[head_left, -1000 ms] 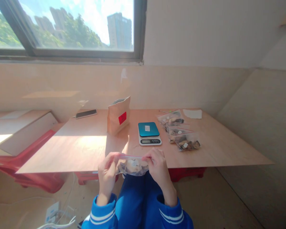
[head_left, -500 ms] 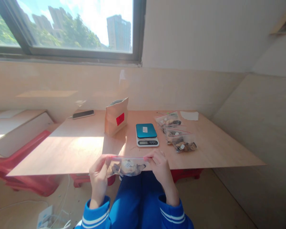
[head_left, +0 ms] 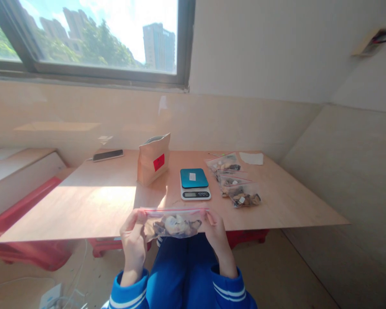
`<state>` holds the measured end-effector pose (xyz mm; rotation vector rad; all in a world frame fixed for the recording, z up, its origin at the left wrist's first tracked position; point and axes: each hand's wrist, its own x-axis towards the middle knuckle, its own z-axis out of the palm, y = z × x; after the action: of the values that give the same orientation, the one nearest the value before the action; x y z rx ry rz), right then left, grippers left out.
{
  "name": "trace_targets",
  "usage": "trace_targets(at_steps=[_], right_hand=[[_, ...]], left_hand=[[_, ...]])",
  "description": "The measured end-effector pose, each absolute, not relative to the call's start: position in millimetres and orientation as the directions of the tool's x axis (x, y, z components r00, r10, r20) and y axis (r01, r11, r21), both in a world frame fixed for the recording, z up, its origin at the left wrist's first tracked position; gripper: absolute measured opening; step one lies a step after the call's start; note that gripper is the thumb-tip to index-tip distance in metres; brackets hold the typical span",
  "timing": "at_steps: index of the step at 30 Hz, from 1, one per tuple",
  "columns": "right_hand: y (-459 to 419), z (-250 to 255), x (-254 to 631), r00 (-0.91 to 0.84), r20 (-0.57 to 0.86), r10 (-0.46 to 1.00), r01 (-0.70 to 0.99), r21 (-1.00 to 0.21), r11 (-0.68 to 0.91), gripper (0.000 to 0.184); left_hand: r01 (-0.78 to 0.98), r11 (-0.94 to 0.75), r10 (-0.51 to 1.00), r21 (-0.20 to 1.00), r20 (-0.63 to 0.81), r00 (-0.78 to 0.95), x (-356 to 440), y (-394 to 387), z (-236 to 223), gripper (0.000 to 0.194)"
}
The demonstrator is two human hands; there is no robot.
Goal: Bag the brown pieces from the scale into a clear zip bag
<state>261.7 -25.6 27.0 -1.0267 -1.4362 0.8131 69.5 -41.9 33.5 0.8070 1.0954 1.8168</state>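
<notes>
A clear zip bag [head_left: 175, 226] with a red seal line and pale and brown dried pieces inside is stretched between my two hands at the table's front edge. My left hand [head_left: 133, 234] pinches its upper left corner. At the upper right corner, my right hand [head_left: 216, 229] is closed on the bag. Just beyond it stands a kitchen scale [head_left: 194, 184] with a blue-green top and a small white label. Several similar filled bags [head_left: 244, 196] lie overlapping to the right of the scale. An upright brown paper pouch [head_left: 153, 161] with a red label, open at the top, stands left of it.
A phone [head_left: 108, 155] lies at the back left of the wooden table [head_left: 93, 214]. White paper [head_left: 251, 158] rests at the back right. Red stools [head_left: 104, 245] are under the table, and cables with a white power strip [head_left: 50, 296] lie on the floor.
Both hands still hold the bag; its seal edge is now spread a little wider and its front faces me more. The whole view has shifted slightly.
</notes>
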Motion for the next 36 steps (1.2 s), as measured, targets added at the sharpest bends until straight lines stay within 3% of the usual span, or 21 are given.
trace_targets(at_steps=[7,11,15,20,25,29,31,36], right_hand=[[-25,24,282,0.297,0.283,0.912,0.076,-0.959,0.273,0.048],[-22,17,328,0.498,0.233,0.835,0.070,-0.971,0.229,0.049],[-14,4,394,0.602,0.224,0.767,0.252,-0.964,0.083,0.060],[19,-9,452,0.573,0.417,0.706,0.664,-0.741,-0.102,0.070],[34,-13,456,0.625,0.571,0.533,0.739,-0.653,-0.168,0.082],[11,-29,428,0.544,0.760,0.356,0.836,-0.525,-0.157,0.060],[1,-43,411,0.476,0.785,0.396,0.875,-0.468,-0.124,0.053],[11,-71,391,0.406,0.695,0.593,0.906,-0.392,-0.161,0.060]], left_hand=[[-0.077,-0.086,0.990,0.993,0.077,-0.121,67,-30,34,0.044],[-0.055,-0.055,0.991,0.997,0.048,-0.126,62,-27,37,0.052],[-0.022,-0.045,0.990,0.999,0.041,-0.138,52,-25,35,0.048],[0.017,-0.046,0.987,0.999,0.048,-0.156,48,-24,35,0.046],[0.025,-0.045,0.987,0.999,0.049,-0.150,49,-25,36,0.044],[0.023,-0.046,0.984,0.999,0.049,-0.170,48,-24,33,0.041],[0.025,-0.048,0.983,0.999,0.051,-0.176,48,-23,31,0.041],[0.041,-0.047,0.987,0.998,0.052,-0.150,49,-23,28,0.043]])
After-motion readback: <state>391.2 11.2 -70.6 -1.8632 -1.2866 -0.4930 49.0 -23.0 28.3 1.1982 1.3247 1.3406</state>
